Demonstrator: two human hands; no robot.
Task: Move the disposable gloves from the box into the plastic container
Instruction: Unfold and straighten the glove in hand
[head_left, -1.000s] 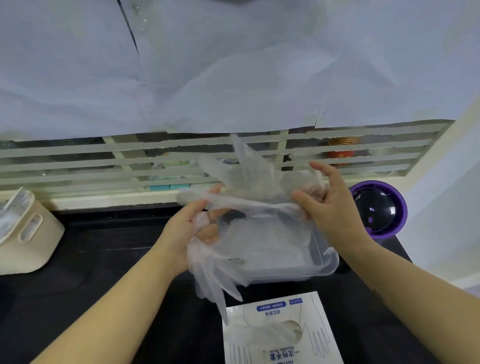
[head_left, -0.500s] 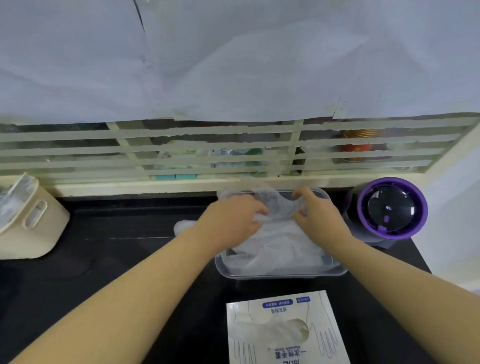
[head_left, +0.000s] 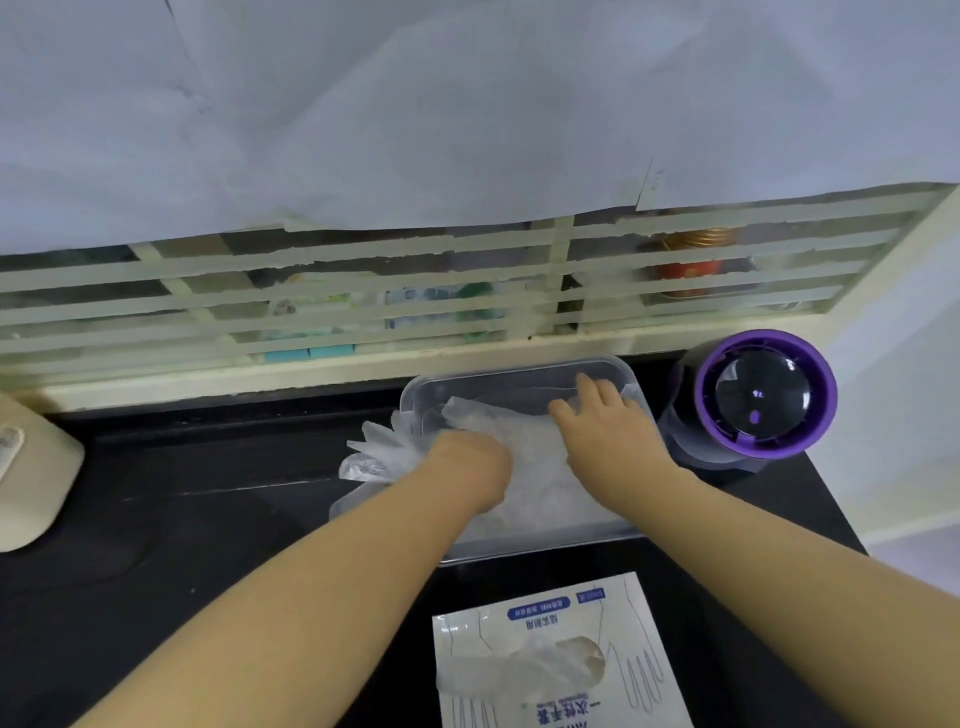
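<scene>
A heap of clear gloves (head_left: 532, 460) is laid in the plastic container (head_left: 519, 370), with its long axis running left to right. The glove fingers are pointed left and are draped over the container's left wall, above the black counter (head_left: 208, 519). The heap is pressed from above by both hands. The left hand (head_left: 470, 470) is set on its left part, just inside that wall. Its fingers are bent down out of sight, so whether anything is gripped cannot be told. The right hand (head_left: 608, 431) is laid flat on the far right part, fingers straight and slightly spread, with nothing grasped. The box (head_left: 644, 623) is laid flat just in front of the container, nearer the person, and one more glove (head_left: 519, 670) is bunched in its opening. A purple-rimmed round object (head_left: 763, 395) is placed just right of the container.
</scene>
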